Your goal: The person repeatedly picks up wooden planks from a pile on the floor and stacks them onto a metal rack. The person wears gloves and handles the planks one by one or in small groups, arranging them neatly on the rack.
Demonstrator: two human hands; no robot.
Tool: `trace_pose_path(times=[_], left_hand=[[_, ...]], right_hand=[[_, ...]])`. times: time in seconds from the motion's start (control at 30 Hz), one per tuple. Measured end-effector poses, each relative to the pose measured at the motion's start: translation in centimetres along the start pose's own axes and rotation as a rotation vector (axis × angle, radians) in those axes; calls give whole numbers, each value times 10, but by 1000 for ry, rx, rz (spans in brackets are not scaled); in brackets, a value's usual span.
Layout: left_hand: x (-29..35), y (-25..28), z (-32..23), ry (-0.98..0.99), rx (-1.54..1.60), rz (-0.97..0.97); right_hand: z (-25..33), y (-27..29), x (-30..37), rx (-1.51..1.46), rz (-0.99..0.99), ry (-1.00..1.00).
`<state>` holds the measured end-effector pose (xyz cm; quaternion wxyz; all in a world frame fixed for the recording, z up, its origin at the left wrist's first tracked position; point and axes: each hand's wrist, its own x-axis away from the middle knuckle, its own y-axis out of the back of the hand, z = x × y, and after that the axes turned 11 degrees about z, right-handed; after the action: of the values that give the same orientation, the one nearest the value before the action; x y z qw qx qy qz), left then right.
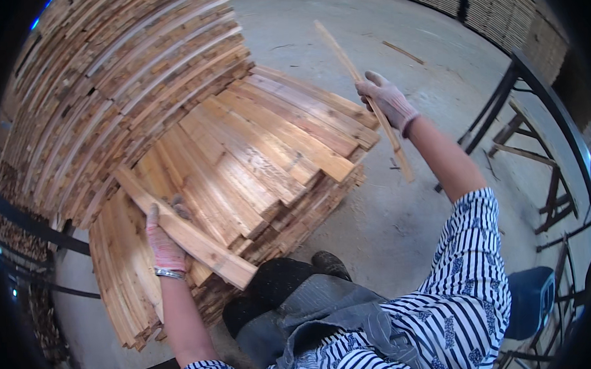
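My left hand [164, 241], in a pinkish work glove, is closed round a wooden board [195, 236] and holds it at a slant over the near left of a plank stack. Out to the right, my gloved right hand [385, 98] grips a thin wooden strip [343, 58], which points away over the floor. Beneath and beyond the left hand lies the low stack of planks [234, 147], laid side by side in layers with uneven ends. Part of the left fingers is hidden behind the board.
A tall pile of boards [132, 66] rises behind the low stack. On the concrete floor [288, 26] lies a loose wood strip [403, 52]. To the right stand a dark metal frame [552, 94], a wooden trestle [538, 157] and a blue plastic container [531, 299]. More stacked boards [499, 11] stand far right.
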<state>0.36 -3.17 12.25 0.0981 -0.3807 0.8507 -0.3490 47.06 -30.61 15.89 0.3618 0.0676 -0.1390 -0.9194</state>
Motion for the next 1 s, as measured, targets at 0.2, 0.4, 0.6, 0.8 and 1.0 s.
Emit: trace_pose_path(times=[0.2,0.4,0.6,0.8,1.0], left_hand=[[15,-15,-5,-116,-137,-72],[117,-32,-20,-370,-107,-32],[184,-35,-16,-606,-143,-231],[233,-11,-2,-773,15,-396],[260,12,20,-789,189,-707]], right_hand=[[-44,-3,96,-409,-329,-32],[-71,-85,88,-377,-605,94],[-81,-150,21,-199,-781,-48],[-93,-134,47,-688,-525,-33],[-68,-187,59,-179,-795,-106]])
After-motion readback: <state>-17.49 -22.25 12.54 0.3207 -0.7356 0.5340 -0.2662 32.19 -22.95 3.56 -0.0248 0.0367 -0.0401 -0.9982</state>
